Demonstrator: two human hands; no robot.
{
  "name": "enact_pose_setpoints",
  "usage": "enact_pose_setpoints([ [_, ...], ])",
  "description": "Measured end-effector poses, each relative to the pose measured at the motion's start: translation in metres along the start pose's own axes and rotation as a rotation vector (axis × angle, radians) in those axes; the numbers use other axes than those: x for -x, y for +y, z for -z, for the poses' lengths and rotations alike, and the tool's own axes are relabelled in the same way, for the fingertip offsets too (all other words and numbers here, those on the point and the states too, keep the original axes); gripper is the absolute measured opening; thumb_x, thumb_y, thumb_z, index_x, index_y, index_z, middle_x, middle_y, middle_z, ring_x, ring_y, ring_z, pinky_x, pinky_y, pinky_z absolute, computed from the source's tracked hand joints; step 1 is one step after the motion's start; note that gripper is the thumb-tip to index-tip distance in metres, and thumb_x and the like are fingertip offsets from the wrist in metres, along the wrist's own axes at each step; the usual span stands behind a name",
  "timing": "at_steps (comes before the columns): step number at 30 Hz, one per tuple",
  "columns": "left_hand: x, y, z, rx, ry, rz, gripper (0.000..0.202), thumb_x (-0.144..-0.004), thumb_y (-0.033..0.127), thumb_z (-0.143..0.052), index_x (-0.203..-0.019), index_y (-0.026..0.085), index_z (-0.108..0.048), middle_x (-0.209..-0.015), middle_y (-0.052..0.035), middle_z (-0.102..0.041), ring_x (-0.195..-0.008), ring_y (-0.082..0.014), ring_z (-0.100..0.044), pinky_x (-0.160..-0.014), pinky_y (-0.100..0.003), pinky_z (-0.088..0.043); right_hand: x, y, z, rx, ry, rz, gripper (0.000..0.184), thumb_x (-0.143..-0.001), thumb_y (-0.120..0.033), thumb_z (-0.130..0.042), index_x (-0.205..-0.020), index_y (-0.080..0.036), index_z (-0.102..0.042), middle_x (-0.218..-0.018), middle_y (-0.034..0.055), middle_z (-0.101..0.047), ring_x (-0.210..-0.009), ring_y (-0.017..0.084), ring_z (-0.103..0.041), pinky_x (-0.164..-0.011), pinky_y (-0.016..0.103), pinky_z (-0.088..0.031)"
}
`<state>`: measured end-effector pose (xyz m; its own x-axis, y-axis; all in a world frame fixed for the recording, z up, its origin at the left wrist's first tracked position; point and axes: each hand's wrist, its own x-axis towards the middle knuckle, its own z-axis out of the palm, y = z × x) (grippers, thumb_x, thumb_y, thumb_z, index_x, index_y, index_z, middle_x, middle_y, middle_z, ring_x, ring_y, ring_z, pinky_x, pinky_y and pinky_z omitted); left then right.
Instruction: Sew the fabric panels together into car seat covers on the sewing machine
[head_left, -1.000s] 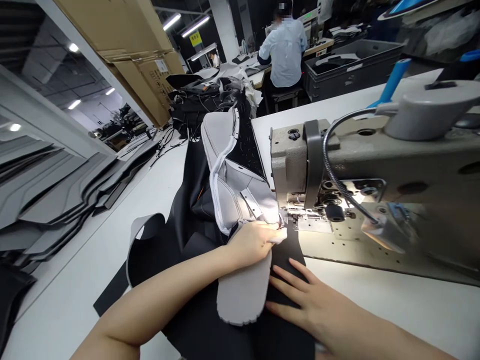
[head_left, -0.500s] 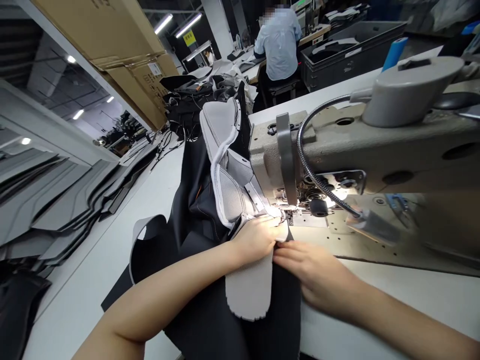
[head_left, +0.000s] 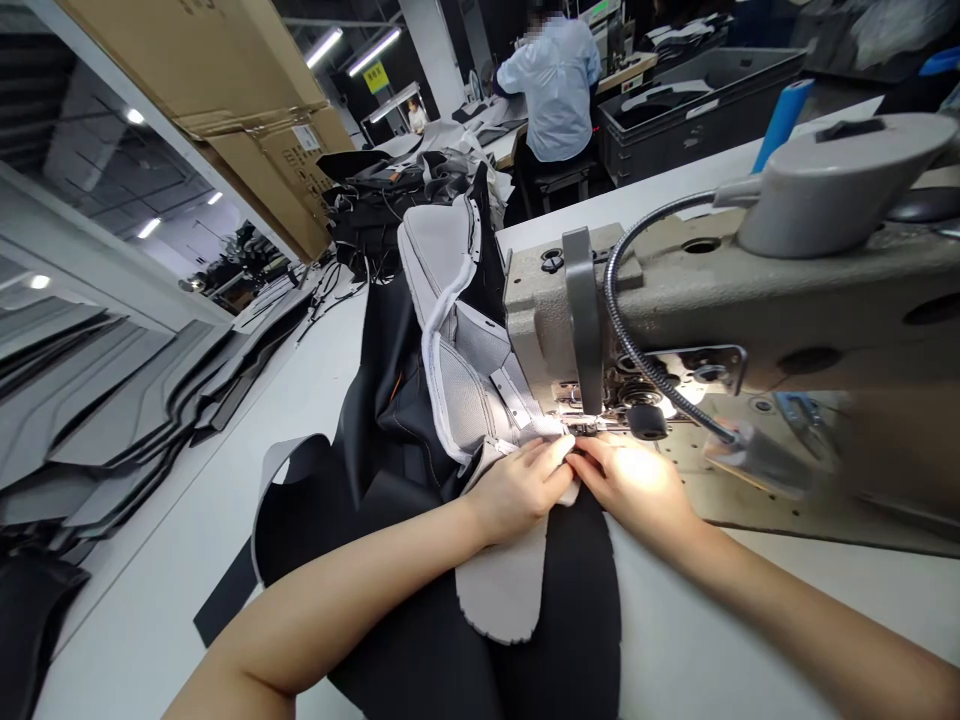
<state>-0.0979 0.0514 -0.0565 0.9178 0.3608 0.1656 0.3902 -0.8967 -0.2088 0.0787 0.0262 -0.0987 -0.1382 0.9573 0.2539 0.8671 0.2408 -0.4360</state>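
Observation:
A grey and black sewn cover (head_left: 457, 350) lies across the white table and runs under the head of a grey industrial sewing machine (head_left: 750, 300). A loose grey foam-backed flap (head_left: 502, 585) of it hangs toward me over black fabric (head_left: 570, 620). My left hand (head_left: 521, 485) pinches the grey edge just in front of the needle area. My right hand (head_left: 637, 485) meets it from the right, fingertips pressed on the same edge under the machine's lamp light. Both hands are closed on the fabric edge.
Stacks of grey cut panels (head_left: 112, 400) lie on the left. Cardboard boxes (head_left: 225, 90) lean at the back left. A person in a light blue shirt (head_left: 551, 90) sits with their back to me beyond a dark crate (head_left: 697, 100). A flexible lamp arm (head_left: 637, 330) curves over the needle.
My right hand has left the black fabric near me and slid forward to the needle area, meeting my left hand on the grey edge. The view shifted slightly.

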Motion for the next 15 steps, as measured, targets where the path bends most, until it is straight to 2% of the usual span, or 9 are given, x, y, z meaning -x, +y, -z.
enact_pose_setpoints([
  [3, 0.001, 0.000, -0.003, -0.051, 0.024, 0.000, 0.030, -0.094, 0.014, -0.031, -0.104, 0.006, -0.058, -0.127, -0.0179, -0.052, -0.111, -0.0228, -0.055, -0.100, -0.038, -0.045, -0.003, -0.002, 0.000, 0.014, -0.026, -0.036, 0.019, -0.089, -0.035, -0.049, -0.087, -0.024, -0.065, -0.080, 0.0015, -0.067, -0.078, 0.018, -0.062, -0.063, 0.025, -0.041],
  [8, 0.001, 0.001, -0.004, -0.082, 0.034, -0.040, 0.027, -0.093, 0.012, -0.034, -0.099, 0.007, -0.061, -0.114, -0.0151, -0.060, -0.103, -0.0218, -0.058, -0.100, -0.038, -0.043, -0.010, -0.008, 0.003, 0.073, -0.086, -0.092, 0.023, -0.088, -0.033, -0.046, -0.072, -0.022, -0.058, -0.068, 0.0026, -0.063, -0.064, 0.018, -0.060, -0.053, 0.027, -0.034],
  [15, -0.004, 0.010, -0.003, -0.106, 0.019, 0.003, 0.030, -0.093, 0.011, -0.033, -0.107, 0.003, -0.058, -0.115, -0.0182, -0.059, -0.107, -0.0230, -0.056, -0.099, -0.038, -0.041, -0.013, -0.009, 0.007, 0.119, -0.164, -0.147, 0.021, -0.088, -0.030, -0.041, -0.076, -0.021, -0.055, -0.064, 0.0044, -0.061, -0.060, 0.020, -0.060, -0.049, 0.027, -0.029],
])
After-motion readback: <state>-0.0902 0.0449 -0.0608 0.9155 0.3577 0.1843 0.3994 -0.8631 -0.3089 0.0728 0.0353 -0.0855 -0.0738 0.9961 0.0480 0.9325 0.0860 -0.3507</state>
